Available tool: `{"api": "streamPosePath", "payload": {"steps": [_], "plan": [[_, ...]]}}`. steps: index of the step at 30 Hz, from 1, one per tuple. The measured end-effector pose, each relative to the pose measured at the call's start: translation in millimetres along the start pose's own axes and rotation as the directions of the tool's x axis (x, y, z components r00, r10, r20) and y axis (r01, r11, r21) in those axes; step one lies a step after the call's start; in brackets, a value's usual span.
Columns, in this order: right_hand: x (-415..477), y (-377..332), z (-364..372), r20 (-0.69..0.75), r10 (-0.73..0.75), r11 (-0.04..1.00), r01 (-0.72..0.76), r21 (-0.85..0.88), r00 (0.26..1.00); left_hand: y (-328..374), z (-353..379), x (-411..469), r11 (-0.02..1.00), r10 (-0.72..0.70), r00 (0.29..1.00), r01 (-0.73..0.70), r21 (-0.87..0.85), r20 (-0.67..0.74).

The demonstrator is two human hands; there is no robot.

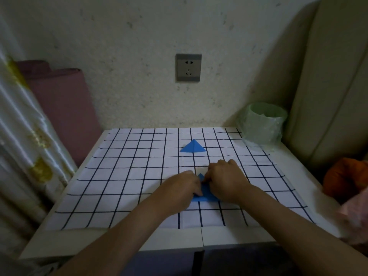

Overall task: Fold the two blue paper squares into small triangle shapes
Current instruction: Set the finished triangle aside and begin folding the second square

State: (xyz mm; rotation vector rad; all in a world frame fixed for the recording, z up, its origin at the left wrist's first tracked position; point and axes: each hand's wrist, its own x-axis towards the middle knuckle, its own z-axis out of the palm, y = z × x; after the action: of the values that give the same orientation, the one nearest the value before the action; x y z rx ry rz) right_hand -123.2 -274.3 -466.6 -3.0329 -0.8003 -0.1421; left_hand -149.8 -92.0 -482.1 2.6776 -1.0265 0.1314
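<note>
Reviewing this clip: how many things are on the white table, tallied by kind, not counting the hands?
Blue folded papers: 2 (free blue paper triangle; second blue paper under the left hand and right hand)
White cloth with dark grid lines: 1
Pale green bag-lined bin: 1
Total: 4

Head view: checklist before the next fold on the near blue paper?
1. First triangle folded, lying apart toward the far side of the checked cloth: ok.
2. Near blue paper flat on the cloth, between the hands: ok.
3. Left hand and right hand both on that paper: ok.
4. Pinching or only pressing: cannot tell, fingertips mostly hidden.
5. Near blue paper's edges aligned: cannot tell, mostly covered.
</note>
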Motion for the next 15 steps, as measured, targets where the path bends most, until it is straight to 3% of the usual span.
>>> {"api": "streamPosePath", "payload": {"steps": [4,8,11,15], "plan": [[-1.7,-0.7,1.5,0.027,0.019,1.000,-0.019,-0.005,0.999,12.6,6.1,-16.2,0.999,-0.010,1.000,0.009,0.048,0.017],[-3.8,-1.8,1.1,0.041,0.036,0.999,-0.035,-0.008,0.999,32.2,5.9,-35.4,0.994,-0.104,0.994,0.105,0.028,-0.034],[-4.6,-2.9,-0.5,0.044,0.050,0.999,-0.050,0.003,0.998,41.6,11.4,-43.3,0.991,-0.063,0.997,0.069,0.118,-0.054],[-5.6,-5.8,-0.2,0.042,0.062,0.998,-0.062,0.016,0.997,44.1,18.3,-45.9,0.992,-0.104,0.989,0.110,0.056,-0.101]]}}
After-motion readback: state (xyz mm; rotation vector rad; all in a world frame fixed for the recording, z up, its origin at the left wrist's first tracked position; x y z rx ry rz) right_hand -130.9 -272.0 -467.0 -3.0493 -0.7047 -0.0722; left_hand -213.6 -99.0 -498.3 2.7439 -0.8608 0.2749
